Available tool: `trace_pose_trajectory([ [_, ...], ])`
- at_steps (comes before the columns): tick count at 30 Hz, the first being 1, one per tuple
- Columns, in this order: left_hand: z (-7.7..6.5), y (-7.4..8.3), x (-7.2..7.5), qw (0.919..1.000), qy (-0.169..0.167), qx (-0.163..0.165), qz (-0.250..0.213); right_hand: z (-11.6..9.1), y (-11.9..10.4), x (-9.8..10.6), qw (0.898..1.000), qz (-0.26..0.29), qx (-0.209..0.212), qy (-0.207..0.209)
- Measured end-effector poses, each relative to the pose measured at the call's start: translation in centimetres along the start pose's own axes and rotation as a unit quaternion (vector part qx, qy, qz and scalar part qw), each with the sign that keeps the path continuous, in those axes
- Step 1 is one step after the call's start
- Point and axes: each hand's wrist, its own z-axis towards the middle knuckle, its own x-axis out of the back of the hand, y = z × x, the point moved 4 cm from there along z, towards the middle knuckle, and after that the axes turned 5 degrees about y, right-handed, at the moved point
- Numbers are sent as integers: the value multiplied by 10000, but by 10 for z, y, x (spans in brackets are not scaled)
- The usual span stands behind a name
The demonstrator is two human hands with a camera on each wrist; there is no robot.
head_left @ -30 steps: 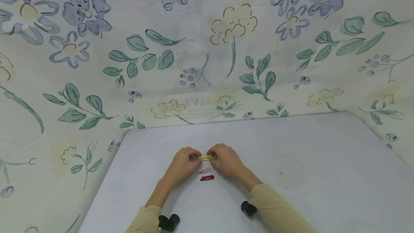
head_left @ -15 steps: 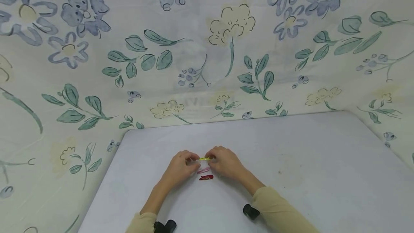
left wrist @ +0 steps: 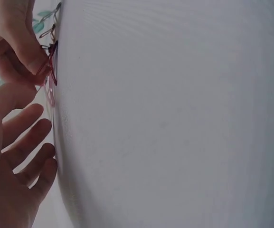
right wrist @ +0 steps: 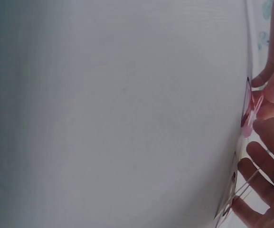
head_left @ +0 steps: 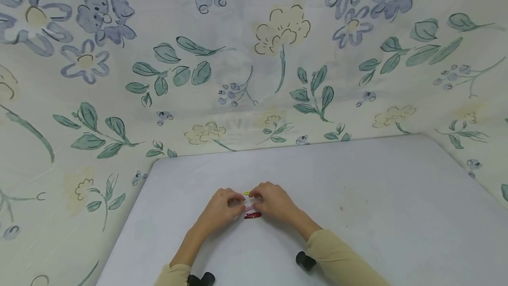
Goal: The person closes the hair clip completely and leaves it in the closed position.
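Observation:
Both hands meet over a short column of hair snap clips on the white table. My left hand (head_left: 225, 206) has thumb and forefinger at the left end of a pink hair clip (head_left: 249, 207); my right hand (head_left: 274, 200) pinches around its right end. In the right wrist view the pink clip (right wrist: 247, 128) sits between the fingertips, its prongs apart. A yellow hair clip (head_left: 247, 193) lies just beyond it, partly behind the right forefinger. On the near side lies a red hair clip (head_left: 252, 215), flat and untouched in the head view.
The white table (head_left: 357, 215) stretches around the hands, with a flower-patterned sheet (head_left: 238, 56) behind. Pale clips (right wrist: 229, 204) show beneath the right hand in the right wrist view. Black wrist cameras (head_left: 305, 261) hang under both forearms.
Both hands have left the yellow clip and come slightly nearer the body, onto the pink one. The yellow and red clips stay in the column. The pale clip is now covered by the right hand.

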Motion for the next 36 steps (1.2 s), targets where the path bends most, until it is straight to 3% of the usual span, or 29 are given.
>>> trace_pose_trajectory([
  [13, 2, 2, -3, 9993, -281, -116, 232, 0, -3, -3, 9981, -490, 358, 62],
  [29, 2, 1, -3, 9988, -175, -129, 441, -1, -5, -3, 9991, -371, 180, -16],
  [36, 2, 5, 0, 9990, 38, -247, 358, 0, -5, 1, 9998, -177, 58, -7],
])
